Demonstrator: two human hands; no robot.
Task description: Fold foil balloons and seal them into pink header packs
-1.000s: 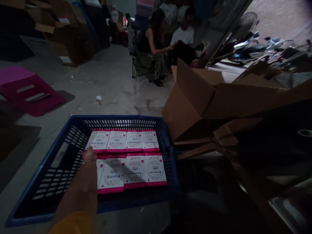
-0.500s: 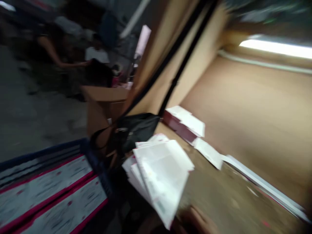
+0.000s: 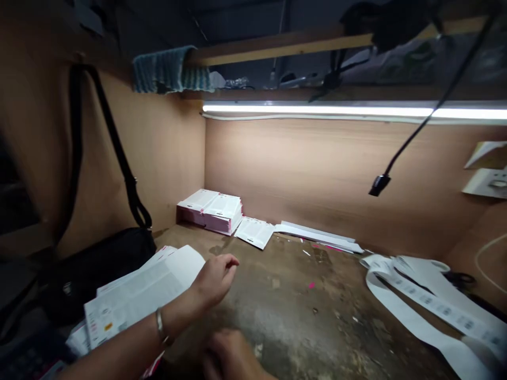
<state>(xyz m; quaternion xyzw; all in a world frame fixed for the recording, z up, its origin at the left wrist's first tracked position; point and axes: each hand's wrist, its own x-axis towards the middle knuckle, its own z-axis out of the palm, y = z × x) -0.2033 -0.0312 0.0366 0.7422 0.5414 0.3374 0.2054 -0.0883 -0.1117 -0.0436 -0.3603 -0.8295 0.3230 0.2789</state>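
Observation:
My left hand point(image 3: 216, 277), with a metal bracelet at its wrist, is above the worktable point(image 3: 293, 301). Its fingers are curled in and nothing shows in them. Just left of it, partly behind the forearm, a loose pile of white printed cards point(image 3: 134, 293) lies fanned out. My right hand point(image 3: 232, 353) is low at the front edge of the view, blurred, with its fingers mostly hidden. Toward the back corner sit neat stacks of printed cards point(image 3: 217, 211) with pink edges, and a single card point(image 3: 254, 232) lies flat beside them.
A black shoulder bag point(image 3: 99, 264) hangs on the left panel. White paper strips point(image 3: 317, 236) lie along the back wall. A long ribbon of labels point(image 3: 428, 301) curls at the right, near dark-handled scissors point(image 3: 461, 279). A cable plug point(image 3: 379, 184) dangles above the table.
My view has swung right, from the blue basket of packets on the floor to the worktable. My left hand has left the basket and is now over the table beside the loose cards.

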